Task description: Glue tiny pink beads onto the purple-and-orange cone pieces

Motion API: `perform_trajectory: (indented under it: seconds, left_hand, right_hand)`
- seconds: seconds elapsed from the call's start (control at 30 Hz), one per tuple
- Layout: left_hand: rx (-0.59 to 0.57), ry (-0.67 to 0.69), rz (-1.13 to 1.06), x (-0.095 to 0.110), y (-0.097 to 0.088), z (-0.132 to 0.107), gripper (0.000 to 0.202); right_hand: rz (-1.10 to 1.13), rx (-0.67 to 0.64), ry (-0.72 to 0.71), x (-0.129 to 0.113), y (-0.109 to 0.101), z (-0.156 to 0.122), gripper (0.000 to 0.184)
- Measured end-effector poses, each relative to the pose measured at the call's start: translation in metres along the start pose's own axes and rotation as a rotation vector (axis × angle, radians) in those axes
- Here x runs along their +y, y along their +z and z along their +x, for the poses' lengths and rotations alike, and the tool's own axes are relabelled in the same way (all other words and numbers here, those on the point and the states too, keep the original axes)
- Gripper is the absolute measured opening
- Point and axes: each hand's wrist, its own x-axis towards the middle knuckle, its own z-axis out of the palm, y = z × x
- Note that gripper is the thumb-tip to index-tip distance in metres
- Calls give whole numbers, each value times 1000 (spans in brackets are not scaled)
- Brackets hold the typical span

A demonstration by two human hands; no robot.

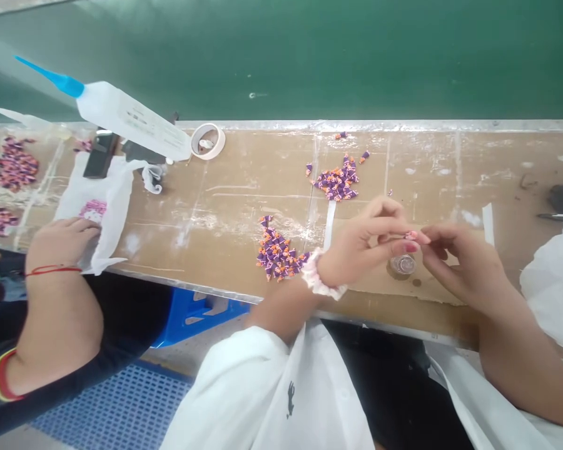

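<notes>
My left hand [368, 240] and my right hand [460, 259] meet above the workbench, fingertips pinched together on a tiny pink and purple piece [410, 235]. A small clear round dish [402, 265] sits on the bench just under the fingertips. One pile of small purple and orange pieces [278, 250] lies near my left wrist, which wears a white scrunchie. A second such pile [338, 180] lies further back.
A co-worker's hand [63, 240] rests on a white bag [104, 206] at the left. A glue bottle with a blue nozzle [122, 112] leans there, beside a tape roll [207, 140]. More piles of pieces [16, 165] lie far left. White plastic [551, 284] sits at the right.
</notes>
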Motion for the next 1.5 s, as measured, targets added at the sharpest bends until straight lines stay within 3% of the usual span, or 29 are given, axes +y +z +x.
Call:
perform_trajectory:
  seconds: [0.07, 0.17, 0.27, 0.47, 0.63, 1.13, 1.5]
  left_hand:
    - [46, -178, -257, -6, 17, -1, 23]
    - [119, -462, -621, -12, 23, -6, 23]
    - [141, -590, -795, -12, 23, -10, 25]
    - [26, -568, -875, -13, 31, -15, 23]
    - [-33, -567, -931, -16, 35, -18, 24]
    - [-70, -530, -948, -18, 42, -21, 26]
    - [-95, -473, -741, -19, 39, -22, 28]
  right_hand:
    - [65, 19, 22, -1, 0, 0, 17]
    - [180, 34, 39, -7, 1, -1, 20]
    - [289, 85, 26, -15, 5, -2, 23]
    - [507, 248, 74, -33, 16, -4, 30]
    - [576, 254, 59, -40, 16, -8, 32]
    - [404, 245, 2, -41, 10, -5, 28]
    - [235, 179, -35, -41, 7, -6, 28]
